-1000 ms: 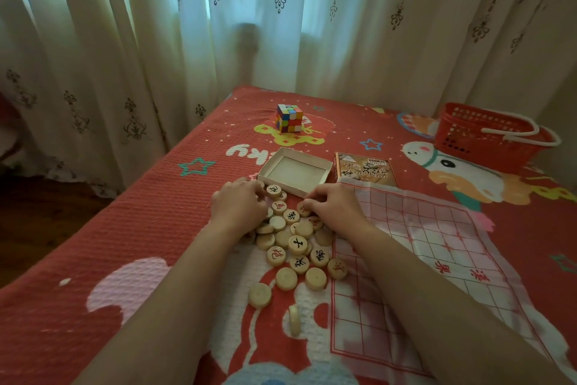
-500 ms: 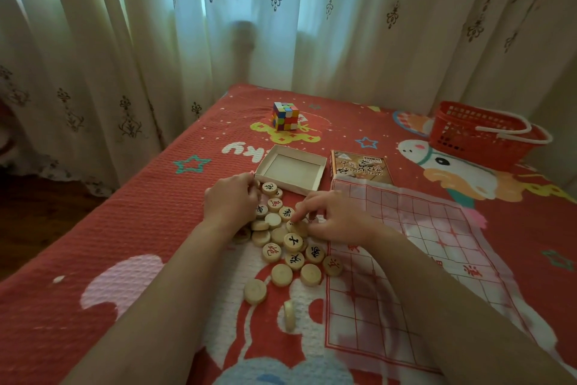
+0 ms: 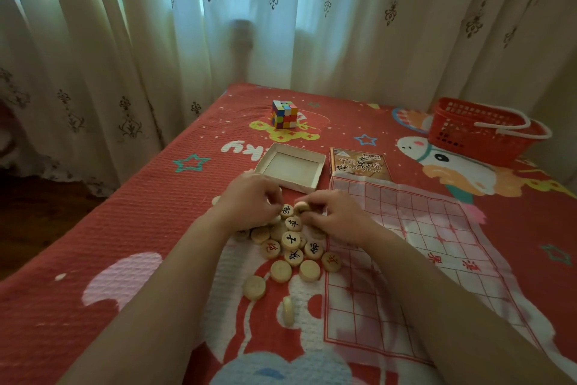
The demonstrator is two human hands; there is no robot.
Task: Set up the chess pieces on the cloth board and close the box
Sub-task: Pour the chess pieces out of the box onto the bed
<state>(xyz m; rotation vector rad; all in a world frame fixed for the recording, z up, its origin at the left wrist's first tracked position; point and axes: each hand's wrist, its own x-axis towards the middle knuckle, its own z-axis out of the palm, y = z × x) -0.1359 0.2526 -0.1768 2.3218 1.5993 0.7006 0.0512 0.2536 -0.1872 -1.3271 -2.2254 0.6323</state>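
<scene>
- I read this as the sorting step: the chess pieces point(image 3: 292, 247) lie heaped on the bed point(image 3: 156, 228), at the left edge of the cloth board point(image 3: 437, 228), with none set out on its grid.
- My right hand point(image 3: 337, 219) pinches a lifted piece point(image 3: 302, 206) at the heap's far end. The left hand point(image 3: 249, 200) curls down onto the heap; I cannot tell whether its fingers hold anything.
- Next, I judge, that piece needs carrying right onto a grid crossing. The box point(image 3: 290, 170) lies open beyond, its lid point(image 3: 359, 163) beside it.
</scene>
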